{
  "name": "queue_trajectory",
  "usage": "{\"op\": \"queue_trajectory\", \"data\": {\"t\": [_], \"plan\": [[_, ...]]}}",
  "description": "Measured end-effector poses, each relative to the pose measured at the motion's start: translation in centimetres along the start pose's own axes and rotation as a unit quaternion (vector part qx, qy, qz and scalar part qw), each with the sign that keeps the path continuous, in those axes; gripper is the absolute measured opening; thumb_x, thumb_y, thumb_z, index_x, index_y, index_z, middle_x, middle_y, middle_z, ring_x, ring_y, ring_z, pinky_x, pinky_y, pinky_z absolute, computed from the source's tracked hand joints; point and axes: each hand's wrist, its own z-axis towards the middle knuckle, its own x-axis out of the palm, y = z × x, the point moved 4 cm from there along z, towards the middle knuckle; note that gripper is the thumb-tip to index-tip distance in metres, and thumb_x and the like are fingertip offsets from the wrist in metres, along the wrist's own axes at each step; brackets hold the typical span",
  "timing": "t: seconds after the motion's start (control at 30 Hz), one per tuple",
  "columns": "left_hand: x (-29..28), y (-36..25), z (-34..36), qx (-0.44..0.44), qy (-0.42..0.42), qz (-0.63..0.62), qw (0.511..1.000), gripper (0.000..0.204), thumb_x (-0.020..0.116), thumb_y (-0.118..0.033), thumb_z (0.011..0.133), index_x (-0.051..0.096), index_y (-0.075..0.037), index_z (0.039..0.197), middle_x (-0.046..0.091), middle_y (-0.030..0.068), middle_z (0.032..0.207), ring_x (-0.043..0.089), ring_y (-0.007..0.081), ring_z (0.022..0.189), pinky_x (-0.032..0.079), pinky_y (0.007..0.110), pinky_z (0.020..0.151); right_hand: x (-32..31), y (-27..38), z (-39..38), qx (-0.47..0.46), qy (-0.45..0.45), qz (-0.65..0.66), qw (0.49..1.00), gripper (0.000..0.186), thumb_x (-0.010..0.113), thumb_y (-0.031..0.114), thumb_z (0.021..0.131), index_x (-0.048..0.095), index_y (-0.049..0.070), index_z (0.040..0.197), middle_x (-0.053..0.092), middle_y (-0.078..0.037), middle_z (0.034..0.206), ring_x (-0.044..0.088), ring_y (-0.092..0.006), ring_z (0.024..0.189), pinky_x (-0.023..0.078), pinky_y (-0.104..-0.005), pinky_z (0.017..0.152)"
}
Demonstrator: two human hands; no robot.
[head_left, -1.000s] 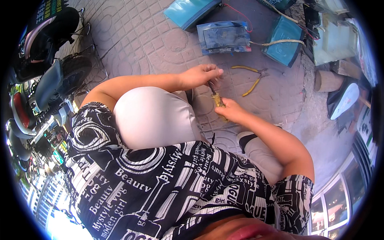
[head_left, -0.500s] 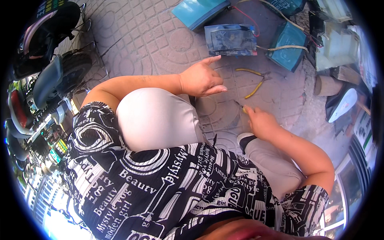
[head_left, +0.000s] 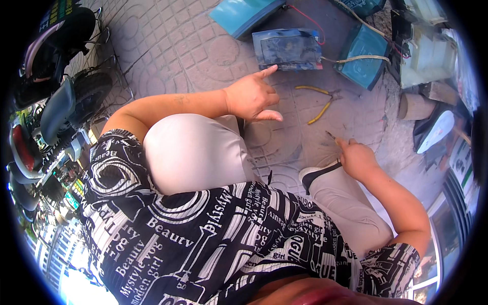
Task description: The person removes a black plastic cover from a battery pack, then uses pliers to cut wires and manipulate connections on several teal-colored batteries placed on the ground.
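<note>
My left hand (head_left: 251, 99) is in the middle, above the paving (head_left: 203, 71), fingers apart and holding nothing, index finger pointing toward a grimy blue-grey battery case (head_left: 287, 46). My right hand (head_left: 357, 160), at the right beside my knee, is closed on a thin tool (head_left: 335, 140) with a yellowish handle and dark tip, angled down toward the ground. Yellow-handled pliers (head_left: 325, 111) lie opened on the paving between and beyond my hands.
Teal battery boxes (head_left: 363, 56) with red and beige wires lie at the top. Pale battery cases (head_left: 427, 53), a block (head_left: 414, 107) and a dark object with a white oval (head_left: 437, 132) line the right. Parked scooters (head_left: 58, 107) fill the left.
My hands have separated. My left hand let go of the tool and opened, fingers extended; my right hand carried the tool right and slightly down, away from the left.
</note>
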Motion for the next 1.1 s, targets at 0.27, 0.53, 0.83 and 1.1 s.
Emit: {"op": "queue_trajectory", "data": {"t": [0.27, 0.53, 0.83, 1.1], "plan": [[0.1, 0.0, 1.6, 0.022, 0.022, -0.006, 1.000, 0.050, 0.060, -0.051, 0.090, 0.060, -0.005, 0.073, 0.052, 0.0090, 0.058, 0.059, 0.0337, 0.060, 0.025, 0.060, 0.115, 0.6, -1.9, -0.2, 0.056, -0.015, -0.021, 0.998, 0.029, 0.055, 0.008, 0.084, 0.059, 0.002, 0.112, 0.066, -0.023, 0.096, 0.068, -0.0387, 0.084, 0.055, -0.0458, 0.074], [-0.1, -0.5, 2.1, 0.014, 0.030, 0.005, 0.999, 0.048, 0.060, -0.047, 0.092, 0.057, -0.005, 0.070, 0.053, 0.0104, 0.060, 0.059, 0.0349, 0.060, 0.033, 0.056, 0.109, 1.8, -2.2, 0.3, 0.056, -0.065, -0.020, 0.996, 0.019, 0.055, 0.011, 0.085, 0.062, 0.004, 0.102, 0.066, -0.022, 0.089, 0.067, -0.0399, 0.078, 0.054, -0.0479, 0.071], [1.8, -1.5, 0.8, -0.073, 0.051, -0.093, 0.992, 0.036, 0.066, -0.030, 0.092, 0.057, -0.007, 0.066, 0.057, 0.0109, 0.063, 0.058, 0.0336, 0.060, 0.047, 0.044, 0.054, 1.1, -1.7, 0.6, 0.065, -0.044, -0.043, 0.996, 0.024, 0.053, 0.005, 0.082, 0.063, 0.001, 0.104, 0.068, -0.022, 0.095, 0.070, -0.0362, 0.085, 0.056, -0.0430, 0.073], [3.8, 2.5, -1.7, -0.497, 0.038, -0.273, 0.823, 0.042, 0.056, -0.039, 0.095, 0.058, -0.003, 0.073, 0.058, 0.0062, 0.067, 0.054, 0.0181, 0.062, 0.044, 0.035, 0.061, 0.9, -1.7, 0.8, 0.072, -0.047, -0.039, 0.995, 0.022, 0.053, 0.008, 0.085, 0.064, 0.003, 0.104, 0.069, -0.021, 0.093, 0.069, -0.0361, 0.085, 0.056, -0.0441, 0.074]]}}
